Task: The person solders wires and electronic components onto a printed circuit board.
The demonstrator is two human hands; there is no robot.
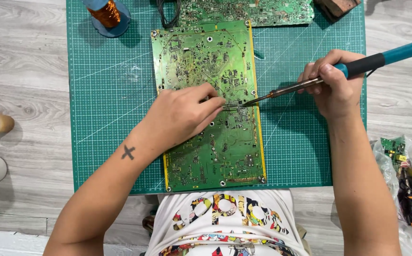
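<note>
A large green circuit board (201, 61) lies on a green cutting mat (111, 95). My left hand (182, 116) rests on the board's middle and pinches thin metal tweezers (228, 105) that point right at a small part. My right hand (336, 87) grips a soldering iron (357, 66) with a teal and black handle. Its metal tip (251, 101) touches the board just right of the tweezer points, near the board's right edge.
A second green circuit board (263, 12) lies at the mat's far edge beside black cables (168, 14). A copper wire spool (105, 13) stands at the far left corner. A clear bag with small boards and wires (405, 175) sits on the wooden floor at right.
</note>
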